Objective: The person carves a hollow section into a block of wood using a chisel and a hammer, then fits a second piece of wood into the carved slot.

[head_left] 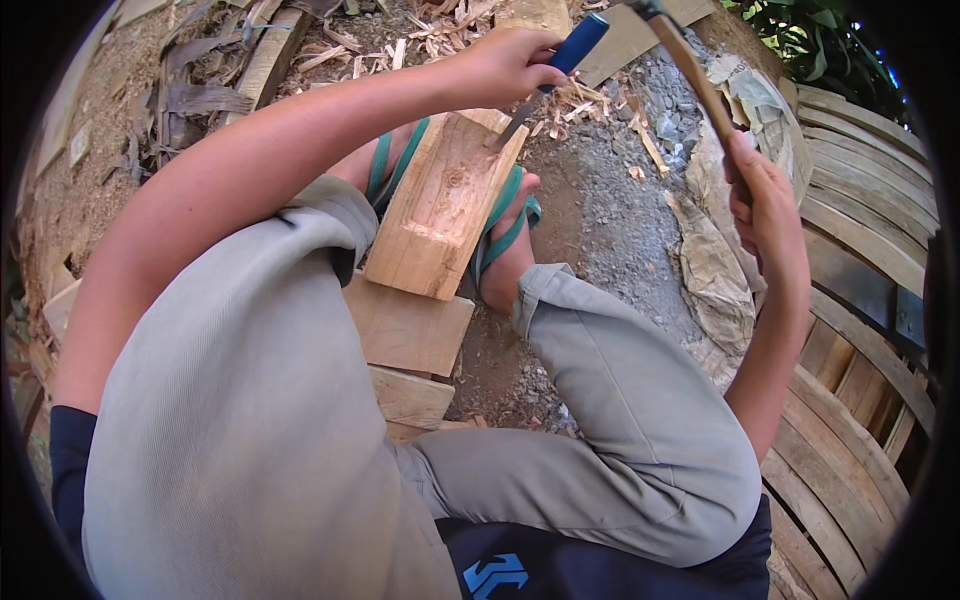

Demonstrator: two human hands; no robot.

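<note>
Between my sandaled feet lies a thick wooden block point(405, 262) with a shallow rectangular hollow cut into its top. My left hand point(503, 68) is closed round the blue handle of a chisel point(580, 43). The chisel leans, its blade tip touching the wood at the far right end of the hollow. Over to the right, my right hand point(760, 190) grips the wooden handle of a hammer point(697, 75). The hammer is raised, apart from the chisel, and its dark head shows only partly at the top edge.
Flat boards point(410, 325) lie under and in front of the block. Wood shavings point(430, 42) cover the ground beyond it. Grey gravel point(625, 230) and a crumpled paper sack point(715, 270) lie to the right, beside a slatted wooden structure point(860, 190). My feet in green sandals point(505, 215) flank the block.
</note>
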